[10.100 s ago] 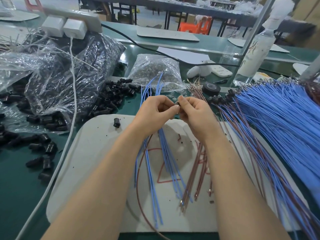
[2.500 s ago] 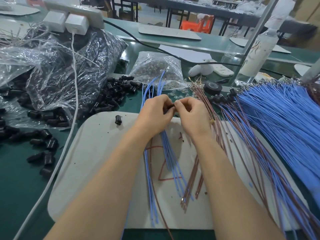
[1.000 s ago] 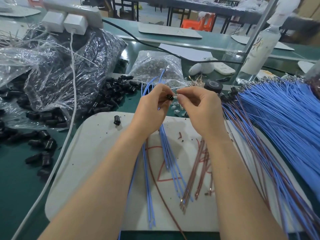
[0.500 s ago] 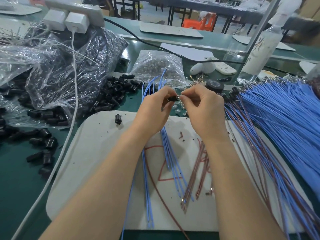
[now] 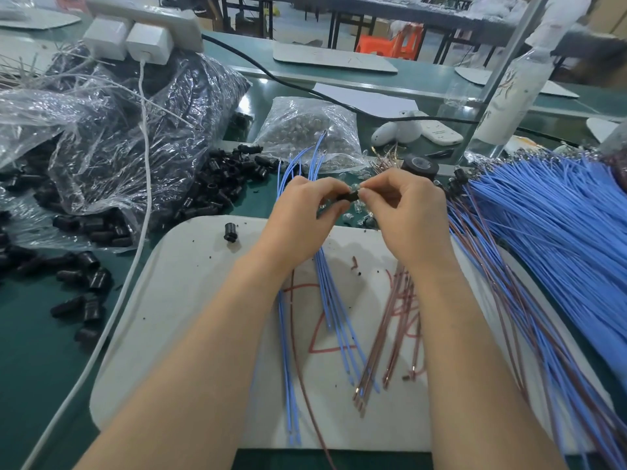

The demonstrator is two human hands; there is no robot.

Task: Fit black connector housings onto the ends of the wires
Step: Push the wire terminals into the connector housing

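The left hand (image 5: 302,217) is pinching a black connector housing (image 5: 346,197) above the white board (image 5: 176,300), while the right hand (image 5: 410,215) is pinching its other end. Blue wires (image 5: 334,310) are lying beneath them, and loose housings (image 5: 217,188) are sitting on the desk (image 5: 30,351).

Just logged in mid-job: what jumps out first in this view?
At centre, the left hand and right hand pinch one black connector housing above the white mat. A fan of blue wires fills the right side, and loose black housings spill from a plastic bag at left.
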